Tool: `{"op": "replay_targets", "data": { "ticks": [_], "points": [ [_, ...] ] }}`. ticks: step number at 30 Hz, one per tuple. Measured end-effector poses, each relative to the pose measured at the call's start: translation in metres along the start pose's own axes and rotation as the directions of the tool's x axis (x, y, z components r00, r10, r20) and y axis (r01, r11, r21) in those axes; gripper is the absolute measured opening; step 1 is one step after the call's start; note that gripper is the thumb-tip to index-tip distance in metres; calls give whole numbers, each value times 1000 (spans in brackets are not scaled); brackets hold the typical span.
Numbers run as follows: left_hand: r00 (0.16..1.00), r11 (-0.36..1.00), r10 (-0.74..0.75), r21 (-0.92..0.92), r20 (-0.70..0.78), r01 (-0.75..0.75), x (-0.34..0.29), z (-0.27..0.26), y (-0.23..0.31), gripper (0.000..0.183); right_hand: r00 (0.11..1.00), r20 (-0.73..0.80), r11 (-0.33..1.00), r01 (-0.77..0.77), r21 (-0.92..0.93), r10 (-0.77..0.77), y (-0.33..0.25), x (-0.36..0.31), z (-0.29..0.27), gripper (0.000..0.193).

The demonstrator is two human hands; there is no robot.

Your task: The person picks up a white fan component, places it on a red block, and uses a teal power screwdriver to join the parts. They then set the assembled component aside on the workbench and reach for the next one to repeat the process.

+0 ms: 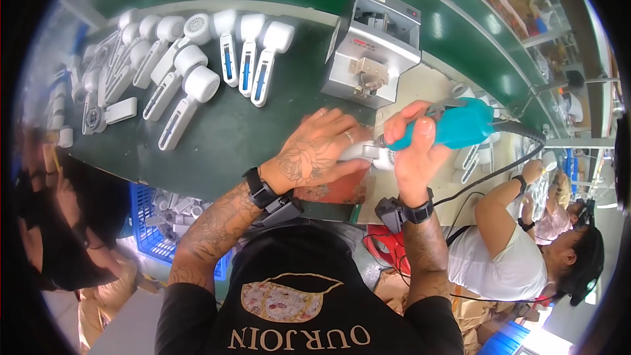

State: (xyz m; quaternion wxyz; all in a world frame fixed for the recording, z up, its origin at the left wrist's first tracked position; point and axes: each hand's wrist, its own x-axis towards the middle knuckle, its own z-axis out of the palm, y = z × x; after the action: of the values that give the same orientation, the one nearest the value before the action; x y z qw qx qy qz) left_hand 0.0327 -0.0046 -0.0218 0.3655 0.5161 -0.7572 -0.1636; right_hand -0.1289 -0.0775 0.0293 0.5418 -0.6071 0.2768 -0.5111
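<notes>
My left hand [305, 152] is wrapped round a small white plastic part [355, 152] and presses it down on a reddish patch [338, 187] of the bench. In my right hand [416, 158] is a teal electric screwdriver [457, 126], lying nearly level, with its tip pointing left at the white part. Whether the tip touches a screw is hidden by my fingers. Just beyond both hands stands a silver screw feeder [368, 59] with an open top. Several white round-headed housings with handles [177, 113] lie at the far left; some show a blue strip in the handle slot.
A black cable [526, 164] runs from the screwdriver to the right. More white parts [470, 158] lie beyond it. Below the bench's left edge is a blue crate [143, 223] of grey-white parts. Co-workers sit at right [503, 256] and left [56, 204].
</notes>
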Motion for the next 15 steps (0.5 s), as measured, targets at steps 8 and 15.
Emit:
{"op": "replay_targets", "data": {
  "ticks": [8,15],
  "points": [
    [1000,999,16,50,6,-16,3,-1,3,43,997,78,993,17,114,-26,10,-1,-2,40],
    [999,997,21,76,-49,-17,1,0,2,40,999,-9,997,-50,62,51,1,7,1,38]
  ]
}}
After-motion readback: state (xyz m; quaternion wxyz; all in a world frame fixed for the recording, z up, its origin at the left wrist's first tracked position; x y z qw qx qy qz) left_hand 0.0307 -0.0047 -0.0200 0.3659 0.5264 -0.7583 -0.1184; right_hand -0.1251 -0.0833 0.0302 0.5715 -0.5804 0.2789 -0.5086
